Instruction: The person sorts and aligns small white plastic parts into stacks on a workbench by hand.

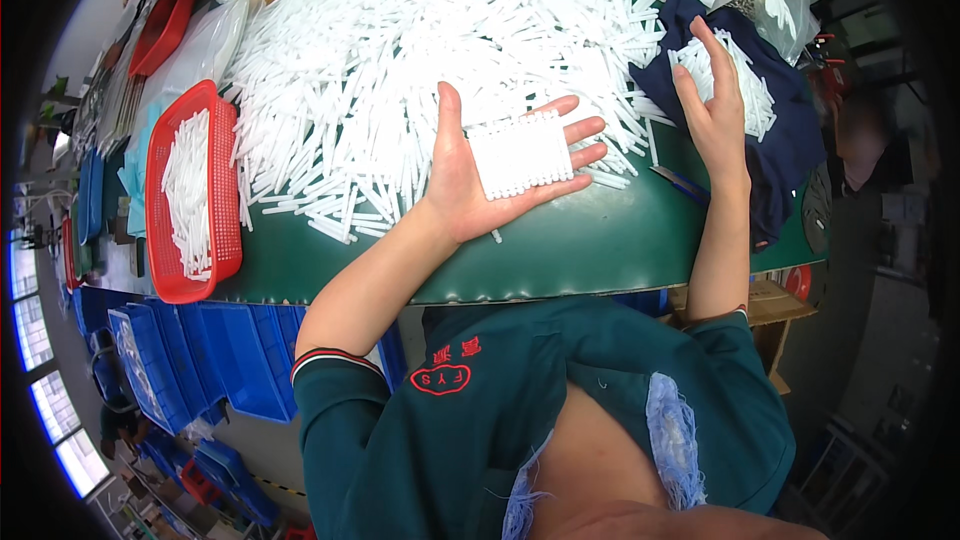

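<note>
Green tabletop (pixel 430 268), slim white sticks (pixel 522 155) packed parallel, left grip (pixel 460 178) spread beneath, right grip (pixel 716 112) apart

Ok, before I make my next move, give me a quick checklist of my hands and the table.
1. Left hand open under its load: ok, palm up with fingers spread.
2. Batch of white sticks lined up: ok, they lie side by side across the palm and fingers.
3. Exact count in that batch: cannot tell, the white runs together.
4. Right hand free: ok, open with nothing visible in it, near the smaller pile on the dark blue cloth.
5. Space beside the right forearm clear: not ok, a slim blue tool lies there.
6. Red basket upright: ok, with white sticks inside.
</note>
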`<state>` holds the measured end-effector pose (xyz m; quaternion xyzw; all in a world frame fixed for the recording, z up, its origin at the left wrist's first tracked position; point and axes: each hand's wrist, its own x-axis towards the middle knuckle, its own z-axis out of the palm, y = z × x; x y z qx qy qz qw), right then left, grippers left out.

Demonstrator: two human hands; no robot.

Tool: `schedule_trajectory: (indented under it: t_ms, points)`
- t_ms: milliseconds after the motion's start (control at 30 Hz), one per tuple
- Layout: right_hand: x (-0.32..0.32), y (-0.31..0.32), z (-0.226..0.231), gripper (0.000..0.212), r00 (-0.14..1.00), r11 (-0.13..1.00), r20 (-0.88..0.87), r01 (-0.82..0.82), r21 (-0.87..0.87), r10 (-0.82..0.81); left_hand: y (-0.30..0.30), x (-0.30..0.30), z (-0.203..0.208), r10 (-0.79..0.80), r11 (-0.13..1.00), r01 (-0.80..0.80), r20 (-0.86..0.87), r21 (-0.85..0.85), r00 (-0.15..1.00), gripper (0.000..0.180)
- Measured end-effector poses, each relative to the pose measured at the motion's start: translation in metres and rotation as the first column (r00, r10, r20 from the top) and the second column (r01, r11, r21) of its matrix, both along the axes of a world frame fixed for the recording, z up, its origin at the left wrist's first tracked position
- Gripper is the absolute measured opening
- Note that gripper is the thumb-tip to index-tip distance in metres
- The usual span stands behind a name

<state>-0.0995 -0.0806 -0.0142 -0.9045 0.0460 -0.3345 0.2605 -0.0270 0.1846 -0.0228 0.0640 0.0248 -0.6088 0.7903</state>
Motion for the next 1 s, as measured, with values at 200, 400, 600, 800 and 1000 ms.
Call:
schedule_trajectory:
  t_ms: [200, 400, 600, 800, 1000]
  points:
    - [0.000, 0.001, 0.001, 0.048, 0.999, 0.999, -0.019, 0.032, 0.000, -0.032, 0.000, 0.002, -0.002, 0.026, 1.000, -0.026, -0.023, 0.016, 0.999, 0.112]
    - [0.002, 0.007, 0.002, 0.048, 1.000, 1.000, -0.022, 0.010, 0.010, -0.010, 0.013, 0.016, -0.007, 0.223, 0.974, -0.226, -0.068, -0.029, 0.972, 0.104]
    - [-0.002, 0.006, 0.004, 0.048, 1.000, 0.999, -0.005, -0.005, 0.045, 0.005, 0.078, 0.080, 0.011, 0.707, 0.645, -0.680, -0.066, -0.349, 0.704, 0.098]
    - [-0.002, 0.004, 0.003, 0.049, 0.999, 0.999, 0.031, -0.031, 0.041, 0.030, 0.202, 0.134, 0.042, 0.723, -0.033, -0.998, 0.689, -0.045, -0.055, 0.099]
    - [0.000, 0.004, 0.000, 0.048, 0.997, 0.998, 0.064, -0.054, 0.032, 0.052, 0.249, 0.141, 0.053, 0.242, -0.262, -0.962, 0.970, 0.072, 0.006, 0.093]
